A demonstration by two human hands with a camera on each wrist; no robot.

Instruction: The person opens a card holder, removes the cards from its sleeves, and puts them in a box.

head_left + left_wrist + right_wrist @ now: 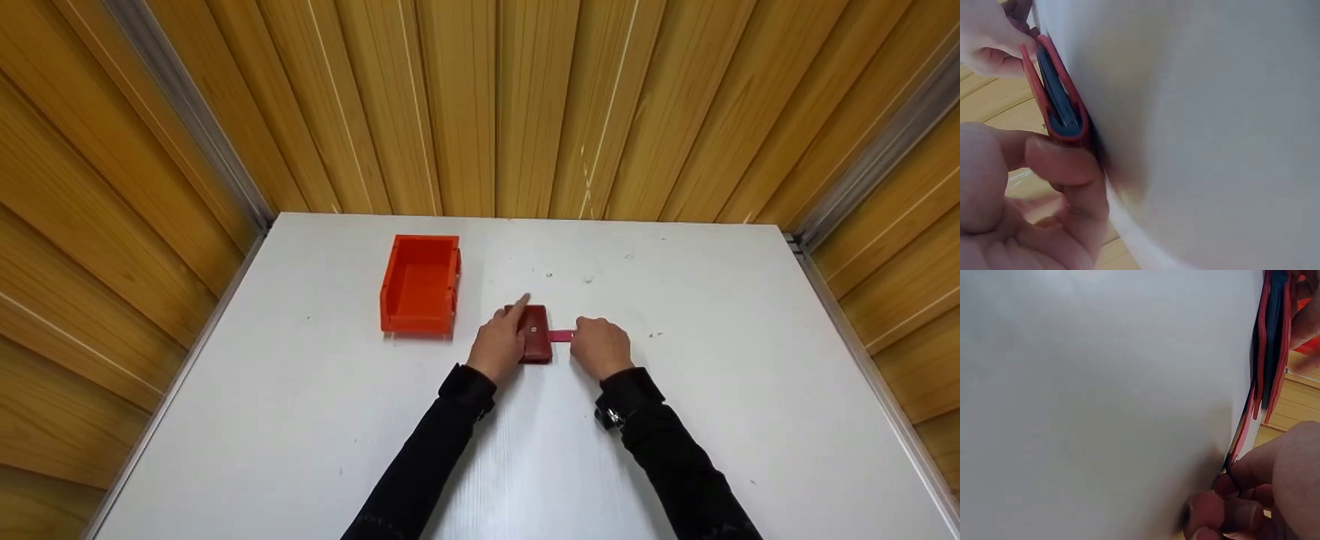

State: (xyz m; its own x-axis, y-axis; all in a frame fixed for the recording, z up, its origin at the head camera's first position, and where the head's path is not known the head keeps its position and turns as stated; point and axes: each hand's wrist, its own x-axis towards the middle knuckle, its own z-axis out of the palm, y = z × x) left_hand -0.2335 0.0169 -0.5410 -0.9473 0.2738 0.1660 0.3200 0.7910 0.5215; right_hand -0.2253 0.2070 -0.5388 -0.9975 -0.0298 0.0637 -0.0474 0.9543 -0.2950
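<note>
On the white counter (262, 450), right of the orange bin (417, 324), my left hand (499, 341) and right hand (602, 349) are both curled in: left grips the edge of the red wallet (537, 345), lying flat, right pinches the end of the pink strap (561, 336) jutting from it. Looks like the strap-handling step; next move probably wants wallet steady, strap straight.

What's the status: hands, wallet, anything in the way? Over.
Left hand holds red wallet on table. Right hand pinches its extended strap. Orange bin stands apart, not in the way.
</note>
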